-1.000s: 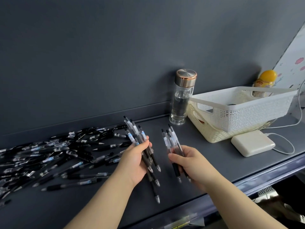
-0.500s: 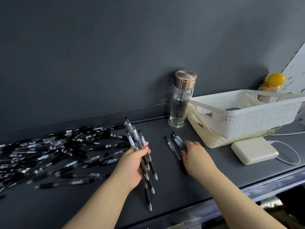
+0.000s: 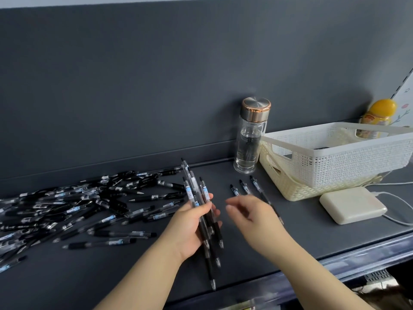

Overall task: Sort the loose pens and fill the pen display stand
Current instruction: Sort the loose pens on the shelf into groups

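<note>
Left hand (image 3: 190, 227) grips a bundle of pens (image 3: 202, 211) above the worktop (image 3: 301, 238). Right hand (image 3: 252, 217) hovers open, empty, over three pens (image 3: 245, 187); the loose pile (image 3: 73, 206) lies leftward.

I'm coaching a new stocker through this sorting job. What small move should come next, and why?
Probably bring the right hand across to the bundle of pens in the left hand and pull out another few. The right hand is open and empty, three pens lie set aside beside it, and the left grip is full, with the loose pile unsorted.
</note>
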A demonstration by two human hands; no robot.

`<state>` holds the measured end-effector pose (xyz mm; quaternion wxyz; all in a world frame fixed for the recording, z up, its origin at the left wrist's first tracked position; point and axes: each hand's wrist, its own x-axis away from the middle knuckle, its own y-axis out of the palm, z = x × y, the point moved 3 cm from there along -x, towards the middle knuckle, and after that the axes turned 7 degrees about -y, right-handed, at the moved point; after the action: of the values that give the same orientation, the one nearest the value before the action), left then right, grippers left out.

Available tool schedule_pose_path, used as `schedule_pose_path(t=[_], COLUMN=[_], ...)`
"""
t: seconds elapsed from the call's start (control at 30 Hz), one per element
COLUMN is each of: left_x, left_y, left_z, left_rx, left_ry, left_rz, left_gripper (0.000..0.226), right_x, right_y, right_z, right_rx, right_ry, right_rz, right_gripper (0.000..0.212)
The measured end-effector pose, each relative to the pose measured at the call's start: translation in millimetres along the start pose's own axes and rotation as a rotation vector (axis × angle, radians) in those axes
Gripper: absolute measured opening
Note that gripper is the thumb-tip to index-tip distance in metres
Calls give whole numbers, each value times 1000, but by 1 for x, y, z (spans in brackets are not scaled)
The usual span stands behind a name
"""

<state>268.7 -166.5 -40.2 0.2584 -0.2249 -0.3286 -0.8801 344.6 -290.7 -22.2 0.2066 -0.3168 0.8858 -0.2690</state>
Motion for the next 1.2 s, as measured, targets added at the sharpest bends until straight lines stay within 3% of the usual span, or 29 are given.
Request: schedule_pose_path(t=[0.07, 0.13, 0.27, 0.53, 0.93, 1.03, 1.2], left_x=[3, 5, 7, 4, -7, -8, -9], left_y=[4, 5, 8, 18, 22, 25, 29], left_z=[-1, -1, -2, -3, -7, -7, -7], left_rx=[-34, -61, -96, -141, -178, -175, -194], left_ry=[8, 20, 33, 26, 8, 23, 17], left_rz=[-30, -51, -93, -139, -61, -69, -98], left_gripper=[17, 18, 20, 22, 26, 30, 28], right_x=[2, 4, 4, 0, -6, -4, -3], right_y=[10, 16, 18, 3, -45, -42, -35], right_z=[-6, -7, -2, 11, 56, 61, 70], right_rx=[-135, -166, -192, -288, 208, 228, 351], right_ry=[39, 41, 68, 176, 208, 218, 203], right_rz=[-99, -138, -127, -60, 231, 295, 177], right_gripper=[13, 23, 29, 23, 24, 26, 22])
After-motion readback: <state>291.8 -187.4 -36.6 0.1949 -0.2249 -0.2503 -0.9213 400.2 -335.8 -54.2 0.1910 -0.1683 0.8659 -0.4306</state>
